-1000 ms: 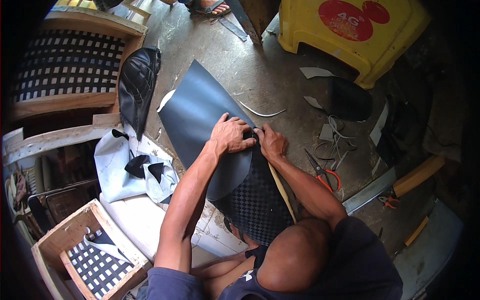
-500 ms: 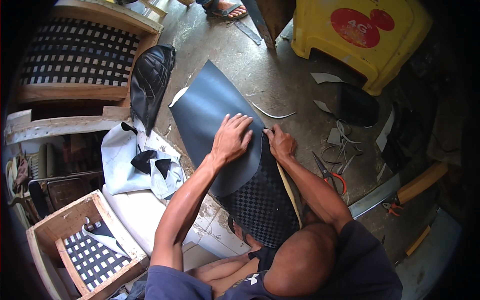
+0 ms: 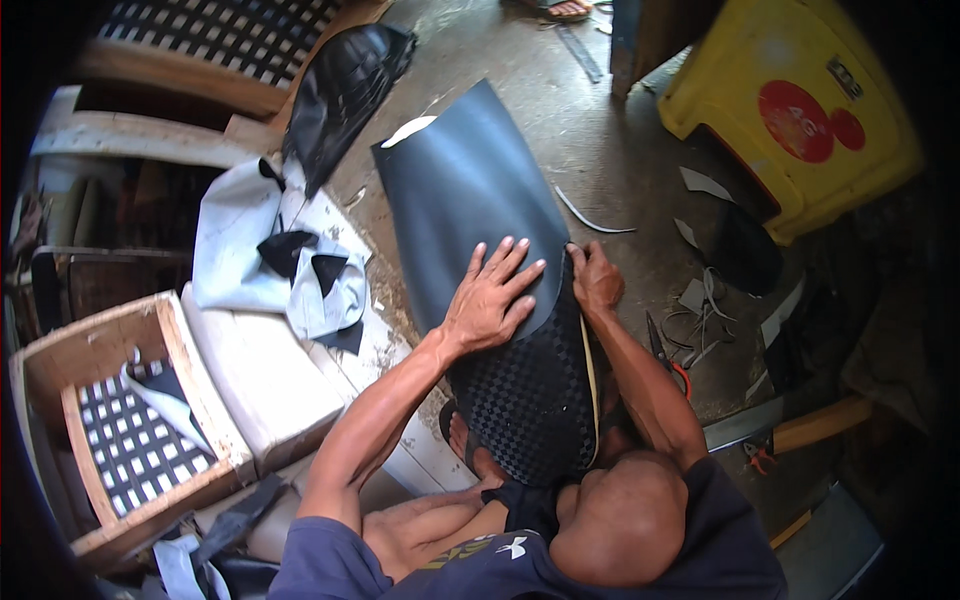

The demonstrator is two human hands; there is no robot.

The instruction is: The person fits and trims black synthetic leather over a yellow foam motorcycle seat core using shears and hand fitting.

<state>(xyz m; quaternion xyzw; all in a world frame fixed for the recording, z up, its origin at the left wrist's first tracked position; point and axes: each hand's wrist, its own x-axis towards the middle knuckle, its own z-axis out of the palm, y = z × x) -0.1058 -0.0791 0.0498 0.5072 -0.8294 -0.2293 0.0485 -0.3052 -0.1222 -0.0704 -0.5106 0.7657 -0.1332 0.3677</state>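
Note:
A dark blue-grey sheet, smooth and leather-like (image 3: 460, 180), lies over a long padded piece covered in black checkered fabric (image 3: 525, 405). A cream edge of padding shows along that piece's right side, and a pale end pokes out at the sheet's far left corner. My left hand (image 3: 492, 297) rests flat on the sheet near its rounded lower end, fingers spread. At the right edge, my right hand (image 3: 597, 278) has its fingers closed, pinching the border where sheet and checkered fabric meet. What lies under those fingertips is partly hidden.
Orange-handled scissors (image 3: 668, 352) and a long blade with a wooden handle (image 3: 822, 424) lie at right. A yellow plastic stool (image 3: 740, 100) stands far right. Wooden frames with woven straps (image 3: 150, 425) and white material scraps (image 3: 240, 240) are at left.
My left hand has shifted down toward the sheet's rounded end, its fingers spreading wider. My right hand keeps its pinch on the edge. The whole view has shifted and turned slightly.

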